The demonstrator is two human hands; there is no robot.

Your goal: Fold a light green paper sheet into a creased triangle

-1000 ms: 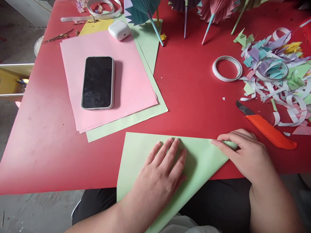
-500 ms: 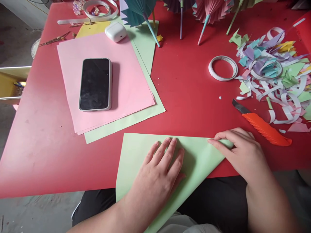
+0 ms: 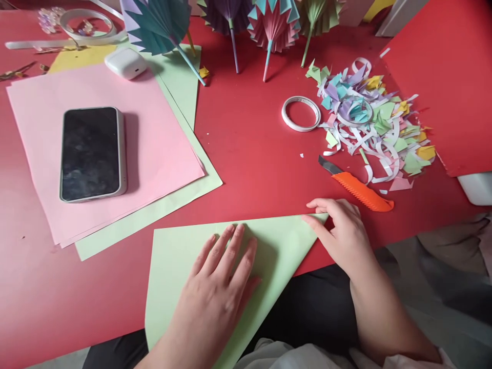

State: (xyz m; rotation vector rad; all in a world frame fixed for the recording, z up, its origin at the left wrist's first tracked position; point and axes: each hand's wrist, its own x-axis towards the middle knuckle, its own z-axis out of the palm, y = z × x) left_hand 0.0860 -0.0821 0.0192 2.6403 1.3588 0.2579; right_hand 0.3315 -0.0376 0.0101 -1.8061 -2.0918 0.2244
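A light green sheet of paper [image 3: 177, 256], folded over along a slanting edge, lies at the table's front and hangs over it toward my lap. My left hand [image 3: 215, 287] rests flat on it, fingers spread. At the paper's pointed right corner is my right hand [image 3: 338, 230], with the thumb on the paper and the bent fingers just past the far edge, the corner between them. Beyond that hand lies an orange utility knife [image 3: 361, 190] with its blade out, pointing up and left.
Pink sheets [image 3: 161, 148] over green ones carry a phone [image 3: 91, 154] and a white earphone case [image 3: 125, 63]. A tape roll [image 3: 301, 114] lies near a heap of paper scraps [image 3: 378, 123]. Folded paper umbrellas [image 3: 269, 31] stand at the back; a red panel [image 3: 449, 92] is at right.
The view has swung to the right, so the table's things appear further left. My right index finger has shifted from the paper's top to just beyond its far edge. My left hand stays flat.
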